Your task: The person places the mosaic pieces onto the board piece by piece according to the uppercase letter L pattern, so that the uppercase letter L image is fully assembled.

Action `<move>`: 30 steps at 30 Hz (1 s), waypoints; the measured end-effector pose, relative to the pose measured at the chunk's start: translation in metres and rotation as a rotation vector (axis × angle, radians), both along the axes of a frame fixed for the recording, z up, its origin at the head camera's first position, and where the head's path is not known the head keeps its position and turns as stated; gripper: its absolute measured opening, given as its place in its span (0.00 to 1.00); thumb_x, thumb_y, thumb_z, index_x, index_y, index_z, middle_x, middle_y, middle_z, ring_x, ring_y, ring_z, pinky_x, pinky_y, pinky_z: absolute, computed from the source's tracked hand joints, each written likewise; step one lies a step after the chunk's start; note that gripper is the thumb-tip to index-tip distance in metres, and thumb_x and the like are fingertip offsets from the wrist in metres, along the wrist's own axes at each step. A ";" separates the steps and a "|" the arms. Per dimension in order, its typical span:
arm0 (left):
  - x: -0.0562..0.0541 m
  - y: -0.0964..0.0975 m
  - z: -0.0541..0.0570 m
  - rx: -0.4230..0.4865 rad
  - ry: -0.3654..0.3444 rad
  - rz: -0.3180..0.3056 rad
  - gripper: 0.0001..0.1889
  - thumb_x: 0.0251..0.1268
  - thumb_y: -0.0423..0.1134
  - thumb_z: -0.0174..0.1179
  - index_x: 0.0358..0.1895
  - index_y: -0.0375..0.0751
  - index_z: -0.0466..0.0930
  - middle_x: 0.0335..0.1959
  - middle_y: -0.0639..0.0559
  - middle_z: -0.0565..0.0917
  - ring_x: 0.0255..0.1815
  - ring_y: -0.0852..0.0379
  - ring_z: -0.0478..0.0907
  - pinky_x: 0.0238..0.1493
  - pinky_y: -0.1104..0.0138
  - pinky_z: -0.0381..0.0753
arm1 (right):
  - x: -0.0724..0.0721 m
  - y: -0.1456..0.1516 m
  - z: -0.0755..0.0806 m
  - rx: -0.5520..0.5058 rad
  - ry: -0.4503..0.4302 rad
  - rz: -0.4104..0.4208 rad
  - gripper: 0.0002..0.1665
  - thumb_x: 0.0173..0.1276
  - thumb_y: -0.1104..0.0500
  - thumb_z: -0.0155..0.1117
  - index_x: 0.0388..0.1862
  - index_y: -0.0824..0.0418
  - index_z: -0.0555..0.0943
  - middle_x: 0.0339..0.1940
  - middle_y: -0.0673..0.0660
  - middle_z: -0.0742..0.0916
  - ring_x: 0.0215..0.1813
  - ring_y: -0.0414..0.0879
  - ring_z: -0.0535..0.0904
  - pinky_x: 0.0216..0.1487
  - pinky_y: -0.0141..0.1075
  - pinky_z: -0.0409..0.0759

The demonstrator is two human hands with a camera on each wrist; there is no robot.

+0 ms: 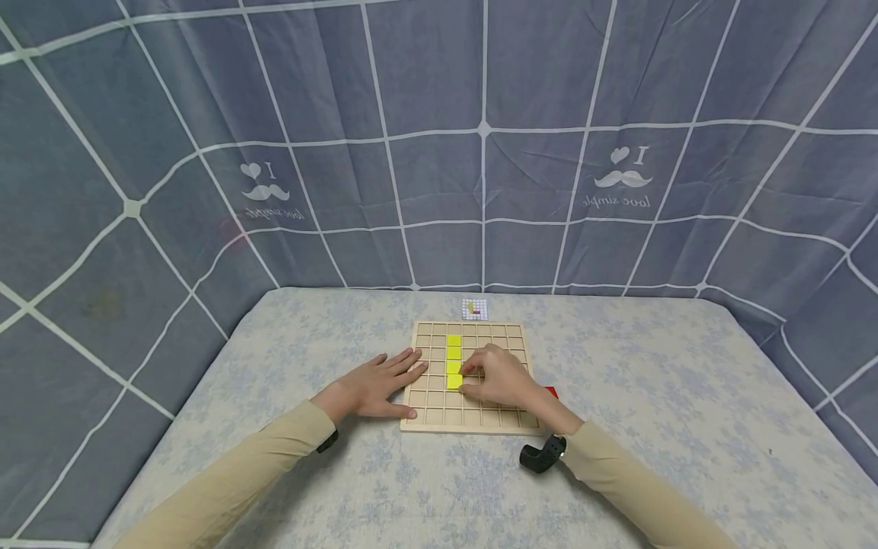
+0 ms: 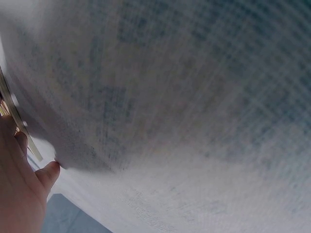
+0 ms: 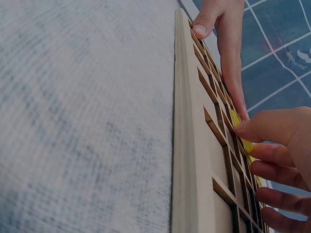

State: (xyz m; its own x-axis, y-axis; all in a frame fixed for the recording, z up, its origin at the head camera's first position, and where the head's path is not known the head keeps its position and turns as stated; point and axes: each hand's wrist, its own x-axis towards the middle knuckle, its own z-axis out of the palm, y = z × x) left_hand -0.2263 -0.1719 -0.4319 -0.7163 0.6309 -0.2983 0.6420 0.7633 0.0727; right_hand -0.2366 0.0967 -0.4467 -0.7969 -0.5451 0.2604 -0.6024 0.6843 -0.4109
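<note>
A wooden grid board lies on the table, with a column of yellow squares left of its middle. My right hand pinches a yellow square tile at the column's near end. In the right wrist view, thumb and forefinger meet the yellow tile low over the grid. The left hand rests with spread fingers on the board's left edge, its thumb near the front left corner. In the left wrist view, only part of the left hand and a sliver of board show.
A small printed card with a coloured grid pattern lies just behind the board. Something red shows beside the board's right edge, partly hidden by the right arm. A patterned cloth covers the table; a grey-blue curtain hangs behind and at the sides.
</note>
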 end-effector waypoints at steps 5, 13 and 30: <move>0.000 0.000 -0.001 -0.005 0.001 0.002 0.46 0.64 0.72 0.43 0.79 0.55 0.41 0.80 0.52 0.40 0.81 0.52 0.37 0.76 0.47 0.49 | -0.001 -0.001 -0.001 0.001 -0.002 0.001 0.11 0.52 0.50 0.74 0.33 0.52 0.89 0.35 0.46 0.89 0.43 0.43 0.81 0.43 0.37 0.80; -0.001 0.000 -0.002 -0.012 0.010 0.004 0.46 0.63 0.73 0.43 0.79 0.55 0.41 0.80 0.52 0.39 0.81 0.52 0.37 0.77 0.47 0.48 | -0.001 -0.002 -0.001 -0.001 -0.006 -0.003 0.11 0.51 0.50 0.75 0.33 0.52 0.89 0.35 0.45 0.89 0.41 0.41 0.79 0.40 0.35 0.79; 0.001 0.001 -0.001 -0.004 0.009 -0.005 0.45 0.64 0.72 0.44 0.79 0.54 0.42 0.80 0.51 0.40 0.81 0.51 0.38 0.76 0.46 0.49 | -0.003 0.028 0.008 -0.091 -0.016 -0.021 0.12 0.57 0.54 0.73 0.40 0.55 0.88 0.36 0.49 0.88 0.41 0.45 0.80 0.38 0.33 0.77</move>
State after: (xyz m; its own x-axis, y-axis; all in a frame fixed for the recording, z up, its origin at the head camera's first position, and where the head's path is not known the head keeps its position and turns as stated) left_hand -0.2255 -0.1712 -0.4326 -0.7158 0.6330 -0.2949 0.6461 0.7605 0.0639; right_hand -0.2396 0.1249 -0.4388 -0.8125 -0.5030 0.2947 -0.5809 0.6564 -0.4814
